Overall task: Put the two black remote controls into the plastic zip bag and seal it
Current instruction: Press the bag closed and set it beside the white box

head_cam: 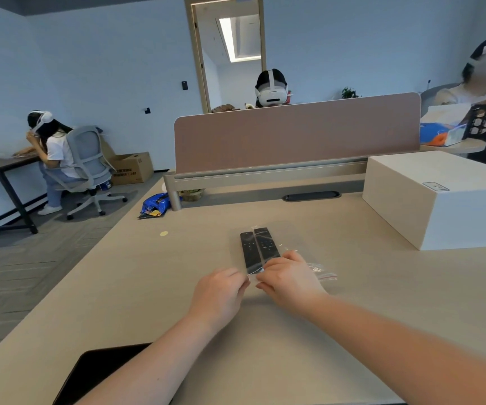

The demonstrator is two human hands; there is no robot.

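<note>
Two slim black remote controls, the left remote (247, 252) and the right remote (266, 246), lie side by side, touching, button faces up, just right of frame centre. Both sit inside the clear plastic zip bag (294, 249), flat on the desk, its red-striped zip edge trailing toward lower right.

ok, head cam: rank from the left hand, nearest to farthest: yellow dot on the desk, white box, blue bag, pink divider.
From the left hand:
1. Yellow dot, on the desk, ahead and to the left.
2. Blue bag, at the desk's far left edge, past the dot.
3. White box, far right of the desk.
4. Pink divider, upright along the desk's back.
</note>
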